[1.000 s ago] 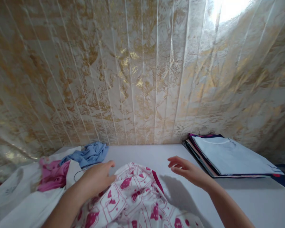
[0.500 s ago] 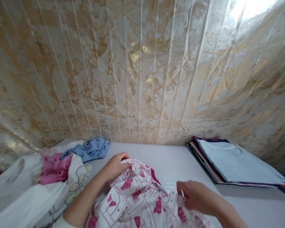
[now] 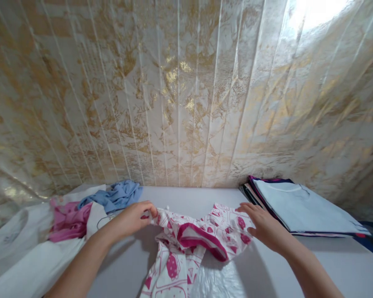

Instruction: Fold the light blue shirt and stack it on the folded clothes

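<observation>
A white shirt with a pink print and a dark pink neckband hangs bunched between my two hands, its lower part trailing toward the front edge of the view. My left hand is closed on the shirt's left shoulder, fingers pinching the cloth. At the opposite side, my right hand has its thumb and fingers around the edge of the shirt's right part, which is lifted. The neckband opening sags between the hands, facing me. A clear plastic sheet lies under the shirt on the white table.
On the left is a loose heap of clothes: a blue garment, a pink garment and white garments. A folded stack topped by a light blue shirt lies at the right. Behind the table hangs a shiny gold-patterned sheet.
The shirt has been raised and turned, so its neckband now faces me and the plastic below shows. My left hand moved slightly left; my right hand moved up and right.
</observation>
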Motion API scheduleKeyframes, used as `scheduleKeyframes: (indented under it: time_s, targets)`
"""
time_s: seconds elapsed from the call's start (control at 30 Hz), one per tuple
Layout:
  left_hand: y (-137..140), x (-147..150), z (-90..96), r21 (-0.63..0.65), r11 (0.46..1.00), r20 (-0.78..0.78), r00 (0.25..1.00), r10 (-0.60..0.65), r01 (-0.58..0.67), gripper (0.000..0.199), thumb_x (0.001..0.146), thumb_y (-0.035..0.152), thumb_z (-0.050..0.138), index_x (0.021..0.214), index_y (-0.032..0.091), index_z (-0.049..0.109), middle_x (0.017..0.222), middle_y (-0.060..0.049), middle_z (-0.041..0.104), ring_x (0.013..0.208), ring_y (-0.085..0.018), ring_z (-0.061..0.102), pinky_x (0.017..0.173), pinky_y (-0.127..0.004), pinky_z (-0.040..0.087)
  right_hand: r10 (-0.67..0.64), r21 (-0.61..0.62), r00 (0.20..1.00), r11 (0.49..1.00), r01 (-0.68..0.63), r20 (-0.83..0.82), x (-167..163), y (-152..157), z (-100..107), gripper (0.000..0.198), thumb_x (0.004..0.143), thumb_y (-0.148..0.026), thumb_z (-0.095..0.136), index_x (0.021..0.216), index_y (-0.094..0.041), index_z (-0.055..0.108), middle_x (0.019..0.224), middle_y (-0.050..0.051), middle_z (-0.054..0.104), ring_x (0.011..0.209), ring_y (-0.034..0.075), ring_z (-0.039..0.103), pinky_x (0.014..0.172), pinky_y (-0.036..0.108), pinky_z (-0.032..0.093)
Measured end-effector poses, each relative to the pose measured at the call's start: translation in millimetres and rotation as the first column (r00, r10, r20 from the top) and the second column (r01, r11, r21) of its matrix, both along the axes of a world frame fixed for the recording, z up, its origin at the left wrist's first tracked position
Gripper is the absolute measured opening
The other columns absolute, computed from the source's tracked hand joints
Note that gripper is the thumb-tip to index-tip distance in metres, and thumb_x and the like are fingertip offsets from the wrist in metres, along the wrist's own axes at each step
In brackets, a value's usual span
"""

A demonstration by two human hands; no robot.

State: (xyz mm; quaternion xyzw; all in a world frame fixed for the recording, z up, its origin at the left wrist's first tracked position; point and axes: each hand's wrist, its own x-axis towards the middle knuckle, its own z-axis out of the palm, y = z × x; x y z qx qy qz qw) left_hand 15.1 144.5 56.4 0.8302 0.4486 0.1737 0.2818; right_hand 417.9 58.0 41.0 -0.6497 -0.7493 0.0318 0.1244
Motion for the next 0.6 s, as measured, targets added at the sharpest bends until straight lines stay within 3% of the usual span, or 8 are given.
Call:
scheduleKeyframes:
  time_s: [0.1, 0.17, 0.27, 0.37, 0.47, 0.53, 0.6]
  targets:
    - [4.1, 2.1, -9.0, 0.042, 0.997, 0.01, 0.998, 0.067, -0.067, 0.01, 0.07, 0.025, 0.05, 0.077, 0.021, 0.056, 0.078, 0.0, 0.062, 0.078, -0.02, 0.059, 0.072, -0.026, 0.042, 0.078, -0.175, 0.986, 0.979, -0.103, -0.145, 3.8, 3.3, -12.4, 0.053, 0.057, -0.001, 0.053, 0.103, -0.023, 0.069, 0.11, 0.007, 0.068, 0.106, 0.025, 0.061, 0.092, 0.035, 0.045]
    - [7.5, 1.7, -12.9, 0.067, 0.991, 0.024, 0.993, 0.116, -0.117, 0.015, 0.074, 0.03, 0.05, 0.085, 0.021, 0.055, 0.075, 0.002, 0.059, 0.072, -0.019, 0.057, 0.066, -0.026, 0.04, 0.081, -0.283, 0.966, 0.947, -0.152, -0.246, 8.8, 3.4, -20.8, 0.053, 0.054, -0.001, 0.056, 0.1, -0.024, 0.07, 0.111, 0.006, 0.069, 0.106, 0.026, 0.062, 0.092, 0.035, 0.046]
    - [9.2, 1.9, -10.8, 0.082, 0.989, 0.059, 0.992, 0.115, -0.12, 0.022, 0.079, 0.037, 0.051, 0.093, 0.022, 0.058, 0.076, 0.003, 0.06, 0.071, -0.019, 0.057, 0.065, -0.025, 0.04, -0.007, -0.343, 0.927, 0.93, -0.132, -0.376, 14.5, 2.9, -32.1, 0.064, 0.049, -0.005, 0.068, 0.11, -0.025, 0.07, 0.131, 0.009, 0.061, 0.123, 0.031, 0.054, 0.103, 0.04, 0.04]
    - [6.4, 4.7, 1.3, 0.124, 0.984, 0.145, 0.983, 0.113, -0.131, 0.024, 0.083, 0.043, 0.048, 0.082, 0.021, 0.059, 0.08, 0.0, 0.06, 0.074, -0.019, 0.056, 0.064, -0.025, 0.04, -0.078, -0.361, 0.921, 0.93, -0.072, -0.383, 8.7, 6.0, -41.8, 0.081, 0.045, -0.015, 0.079, 0.124, -0.026, 0.064, 0.146, 0.014, 0.047, 0.137, 0.037, 0.038, 0.11, 0.051, 0.028]
    - [-1.8, 7.1, 18.3, 0.152, 0.955, 0.36, 0.914, 0.188, -0.256, 0.028, 0.084, 0.048, 0.047, 0.082, 0.021, 0.056, 0.073, 0.002, 0.054, 0.067, -0.017, 0.051, 0.058, -0.023, 0.039, -0.054, -0.295, 0.952, 0.955, -0.04, -0.303, -6.9, 14.8, -52.5, 0.078, 0.057, -0.028, 0.076, 0.132, -0.026, 0.056, 0.151, 0.015, 0.04, 0.14, 0.036, 0.032, 0.11, 0.056, 0.023]
    - [-11.6, 7.6, 30.3, 0.175, 0.917, 0.468, 0.85, 0.244, -0.359, 0.028, 0.085, 0.049, 0.048, 0.079, 0.023, 0.053, 0.064, 0.004, 0.046, 0.059, -0.015, 0.045, 0.053, -0.022, 0.035, -0.03, -0.148, 0.956, 0.989, -0.015, -0.291, -16.2, 22.4, -58.5, 0.058, 0.069, -0.031, 0.064, 0.126, -0.023, 0.059, 0.145, 0.015, 0.048, 0.136, 0.033, 0.039, 0.107, 0.053, 0.027]
    - [-24.7, 7.7, 42.4, 0.26, 0.852, 0.501, 0.818, 0.283, -0.454, 0.029, 0.085, 0.049, 0.05, 0.072, 0.023, 0.05, 0.058, 0.005, 0.039, 0.054, -0.014, 0.039, 0.049, -0.022, 0.032, -0.019, 0.012, 0.938, 1.0, 0.025, -0.347, -20.1, 28.9, -59.2, 0.037, 0.076, -0.031, 0.053, 0.109, -0.021, 0.066, 0.125, 0.014, 0.064, 0.121, 0.032, 0.053, 0.101, 0.049, 0.034]
